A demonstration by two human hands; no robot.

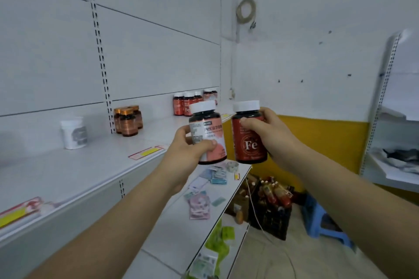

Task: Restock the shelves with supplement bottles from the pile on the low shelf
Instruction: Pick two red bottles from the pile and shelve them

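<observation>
My left hand (192, 142) grips the pink-labelled dark bottle (207, 133), my right hand (269, 133) the red "Fe" bottle (249, 133), both upright for shelving.

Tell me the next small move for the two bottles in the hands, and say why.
Probably carry the right hand forward and stand its red Fe bottle beside the cluster of matching red bottles at the far end of the upper shelf. The left hand holds a pink-labelled bottle, which seems to match the cluster's rightmost bottle.
</observation>
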